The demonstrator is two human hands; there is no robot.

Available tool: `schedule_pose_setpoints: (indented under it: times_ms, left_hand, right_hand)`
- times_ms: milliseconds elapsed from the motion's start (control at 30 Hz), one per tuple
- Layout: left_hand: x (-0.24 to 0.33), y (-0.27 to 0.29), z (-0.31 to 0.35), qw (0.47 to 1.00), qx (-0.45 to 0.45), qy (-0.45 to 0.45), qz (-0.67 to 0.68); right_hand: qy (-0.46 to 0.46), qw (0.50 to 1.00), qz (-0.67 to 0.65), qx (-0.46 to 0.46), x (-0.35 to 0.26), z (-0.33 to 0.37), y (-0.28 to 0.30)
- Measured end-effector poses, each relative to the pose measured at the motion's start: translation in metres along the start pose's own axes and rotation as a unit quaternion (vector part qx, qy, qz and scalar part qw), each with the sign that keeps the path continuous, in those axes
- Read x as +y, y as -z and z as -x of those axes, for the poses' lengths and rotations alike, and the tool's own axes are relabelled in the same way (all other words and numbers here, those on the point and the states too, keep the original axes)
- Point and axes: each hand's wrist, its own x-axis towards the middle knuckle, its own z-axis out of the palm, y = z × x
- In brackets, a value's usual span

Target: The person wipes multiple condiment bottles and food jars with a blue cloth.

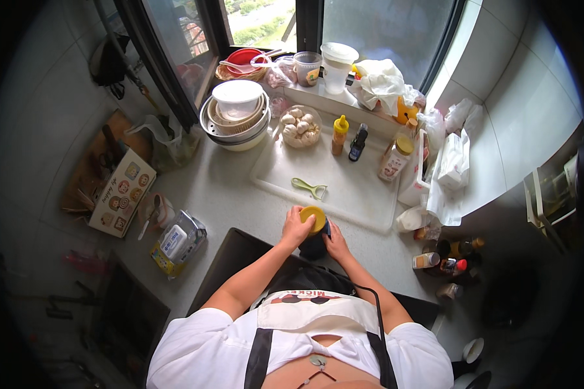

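My left hand (296, 228) is closed round a round yellow lid (312, 219), at the counter's near edge. What lies under the lid is mostly hidden. My right hand (335, 242) is curled against a dark blue thing (326, 229) beside the lid; its kind does not show. A black shape (313, 247) fills the space between my wrists. Just beyond my hands, a green peeler (309, 188) lies on a pale board (357, 198). A clear bowl of garlic bulbs (300, 127), a yellow-capped squeeze bottle (339, 135) and a dark bottle (358, 142) stand farther back.
Stacked basins (238, 120) stand at the back left. To the right are a yellow-lidded jar (396, 159), a white caddy (414, 178) and several seasoning bottles (453, 266). Wipes packs (177, 243) and a patterned box (121, 194) sit left. A window (259, 24) is behind.
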Motion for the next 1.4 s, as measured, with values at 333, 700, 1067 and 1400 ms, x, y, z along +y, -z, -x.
schedule_pose_setpoints:
  times_ms: [333, 700, 1067, 1400]
  left_hand:
    - [0.003, 0.019, -0.022, 0.991, -0.123, -0.048, -0.018]
    - [-0.012, 0.008, -0.015, 0.971, -0.007, 0.169, 0.167]
    - [-0.001, 0.013, -0.012, 0.898, -0.169, 0.263, 0.309]
    - [-0.043, 0.007, -0.016, 0.991, -0.06, 0.115, 0.032]
  right_hand:
    - [-0.11, 0.908, -0.403, 0.03, -0.063, -0.024, 0.029]
    - [-0.006, 1.0, 0.008, -0.021, -0.005, -0.008, -0.008]
    - [-0.079, 0.968, -0.237, 0.0, -0.022, -0.021, 0.004]
    - [-0.164, 0.927, -0.335, 0.046, -0.06, -0.034, 0.033]
